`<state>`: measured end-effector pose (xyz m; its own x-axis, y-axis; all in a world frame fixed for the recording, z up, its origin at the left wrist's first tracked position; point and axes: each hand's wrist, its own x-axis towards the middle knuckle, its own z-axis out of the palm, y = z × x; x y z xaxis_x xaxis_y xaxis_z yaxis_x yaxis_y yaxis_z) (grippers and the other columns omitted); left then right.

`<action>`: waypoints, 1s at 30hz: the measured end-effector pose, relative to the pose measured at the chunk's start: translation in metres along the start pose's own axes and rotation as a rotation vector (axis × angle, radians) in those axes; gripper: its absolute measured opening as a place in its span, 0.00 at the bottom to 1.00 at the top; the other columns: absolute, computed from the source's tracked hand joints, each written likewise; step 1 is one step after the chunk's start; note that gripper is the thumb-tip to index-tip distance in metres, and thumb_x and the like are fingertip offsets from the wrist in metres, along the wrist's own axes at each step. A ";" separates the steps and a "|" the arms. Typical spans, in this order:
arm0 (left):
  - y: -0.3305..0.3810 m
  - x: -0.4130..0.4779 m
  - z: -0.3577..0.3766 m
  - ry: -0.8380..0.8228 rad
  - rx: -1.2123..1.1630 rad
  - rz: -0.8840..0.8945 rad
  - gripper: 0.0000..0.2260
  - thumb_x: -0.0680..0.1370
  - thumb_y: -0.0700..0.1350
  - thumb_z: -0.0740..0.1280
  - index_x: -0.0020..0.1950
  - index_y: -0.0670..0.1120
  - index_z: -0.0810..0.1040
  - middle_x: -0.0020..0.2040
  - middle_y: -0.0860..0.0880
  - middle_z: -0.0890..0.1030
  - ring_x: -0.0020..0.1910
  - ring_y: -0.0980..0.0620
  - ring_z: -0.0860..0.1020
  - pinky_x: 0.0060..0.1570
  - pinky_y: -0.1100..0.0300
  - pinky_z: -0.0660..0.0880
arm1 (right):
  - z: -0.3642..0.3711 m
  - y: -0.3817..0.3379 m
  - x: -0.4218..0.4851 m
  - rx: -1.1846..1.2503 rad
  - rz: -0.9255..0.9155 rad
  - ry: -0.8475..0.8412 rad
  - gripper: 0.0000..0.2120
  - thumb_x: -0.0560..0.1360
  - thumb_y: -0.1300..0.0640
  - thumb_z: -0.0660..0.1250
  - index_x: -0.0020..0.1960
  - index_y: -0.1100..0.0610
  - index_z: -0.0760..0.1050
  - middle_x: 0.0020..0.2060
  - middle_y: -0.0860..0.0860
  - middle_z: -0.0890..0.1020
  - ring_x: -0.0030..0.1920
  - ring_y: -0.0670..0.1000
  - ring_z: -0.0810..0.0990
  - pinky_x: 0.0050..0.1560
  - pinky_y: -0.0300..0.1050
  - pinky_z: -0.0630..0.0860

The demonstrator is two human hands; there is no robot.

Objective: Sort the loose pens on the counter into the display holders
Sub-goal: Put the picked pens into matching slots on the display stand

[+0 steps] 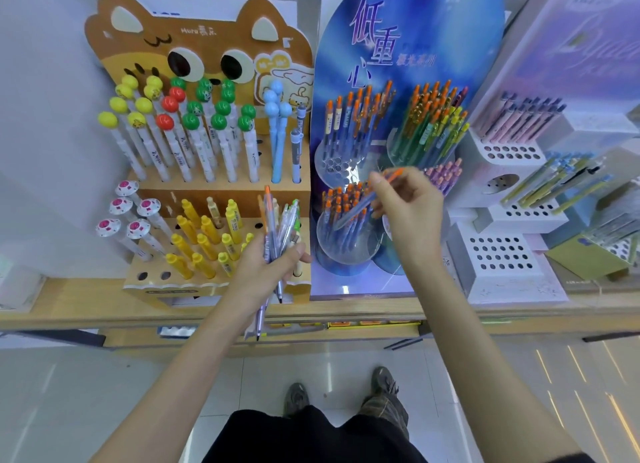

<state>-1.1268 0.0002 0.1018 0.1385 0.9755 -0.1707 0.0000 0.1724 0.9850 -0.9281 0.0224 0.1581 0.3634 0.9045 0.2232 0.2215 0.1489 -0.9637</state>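
Orange-tipped pen (358, 207): pinched by the right hand and held on a slant, orange end up. Its lower end is over the front-left holder of the blue display stand (415, 47). Whether the tip has entered a hole cannot be told; the pen is blurred.
Right hand (408, 206): raised in front of the blue display stand at mid-height, thumb and fingers closed narrowly on the pen.
Left hand (268, 267): just left of the blue display stand's lower left corner, fingers curled round a bundle of loose pens.
Bundle of loose pens (277, 220): held roughly upright; orange, clear and green barrels are seen above the fist, and the tips stick out below it.
Clear round holder (346, 251): at the front left of the blue display stand, already stocked with orange-topped pens of the same kind.
Other holders on the blue display stand: orange-topped pens at rear left, mixed orange, yellow and green at rear right, purple ones at right behind the right hand.
Cat-shaped stand (194, 40): touching the left side of the blue display stand; ball-topped white pens are set in its back rows, yellow ones in front.
White tiered holder (498, 251): right of the blue display stand, many holes unfilled on its front step.
Wooden counter (69, 300): under the blue display stand and both neighbours.
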 end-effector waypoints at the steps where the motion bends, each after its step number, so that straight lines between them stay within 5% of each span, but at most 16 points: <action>1: 0.001 0.000 -0.001 0.001 0.015 0.011 0.05 0.78 0.43 0.67 0.51 0.50 0.74 0.38 0.51 0.84 0.28 0.59 0.72 0.31 0.68 0.70 | 0.000 0.008 -0.008 -0.044 0.026 -0.033 0.06 0.74 0.56 0.70 0.38 0.54 0.76 0.29 0.49 0.78 0.32 0.51 0.78 0.34 0.44 0.77; 5: 0.002 -0.001 0.000 0.019 0.027 0.037 0.04 0.78 0.45 0.67 0.51 0.51 0.74 0.37 0.52 0.83 0.28 0.60 0.72 0.31 0.67 0.71 | 0.002 0.033 -0.031 -0.158 0.083 -0.065 0.06 0.74 0.57 0.71 0.39 0.51 0.77 0.30 0.47 0.79 0.33 0.50 0.80 0.38 0.41 0.76; 10: 0.001 -0.001 0.001 0.032 0.014 0.023 0.04 0.78 0.45 0.67 0.51 0.51 0.74 0.37 0.52 0.83 0.29 0.61 0.74 0.31 0.68 0.71 | -0.001 0.052 -0.039 -0.233 0.123 -0.016 0.04 0.75 0.57 0.70 0.42 0.55 0.78 0.33 0.51 0.81 0.37 0.54 0.81 0.43 0.52 0.79; 17: -0.005 -0.003 0.003 0.007 -0.017 0.012 0.04 0.78 0.44 0.67 0.52 0.50 0.74 0.37 0.52 0.83 0.28 0.60 0.72 0.31 0.69 0.72 | -0.008 0.062 -0.047 -0.112 0.157 0.118 0.07 0.76 0.58 0.69 0.40 0.49 0.77 0.32 0.46 0.81 0.34 0.46 0.82 0.39 0.35 0.77; 21: -0.008 -0.002 0.005 0.001 -0.005 0.009 0.05 0.78 0.45 0.68 0.51 0.51 0.74 0.37 0.52 0.83 0.28 0.60 0.72 0.32 0.68 0.72 | -0.004 0.063 -0.045 -0.102 0.170 0.138 0.05 0.76 0.59 0.68 0.41 0.52 0.78 0.32 0.45 0.82 0.34 0.46 0.82 0.38 0.33 0.76; 25: -0.010 -0.001 0.006 0.003 -0.011 0.001 0.05 0.78 0.45 0.68 0.51 0.52 0.74 0.37 0.52 0.84 0.29 0.61 0.74 0.33 0.67 0.72 | -0.001 0.068 -0.047 -0.226 0.108 0.037 0.02 0.76 0.58 0.69 0.44 0.55 0.79 0.35 0.49 0.81 0.38 0.52 0.82 0.44 0.45 0.79; 30: -0.011 -0.001 0.007 0.007 -0.011 0.002 0.05 0.78 0.45 0.68 0.52 0.52 0.74 0.37 0.53 0.84 0.30 0.62 0.76 0.34 0.68 0.73 | 0.007 0.073 -0.052 -0.434 -0.027 -0.082 0.05 0.76 0.61 0.69 0.49 0.62 0.79 0.41 0.53 0.81 0.40 0.48 0.78 0.45 0.36 0.74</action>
<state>-1.1197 -0.0032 0.0916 0.1313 0.9768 -0.1692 -0.0114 0.1721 0.9850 -0.9374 -0.0106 0.0753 0.2830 0.9339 0.2184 0.5955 0.0074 -0.8033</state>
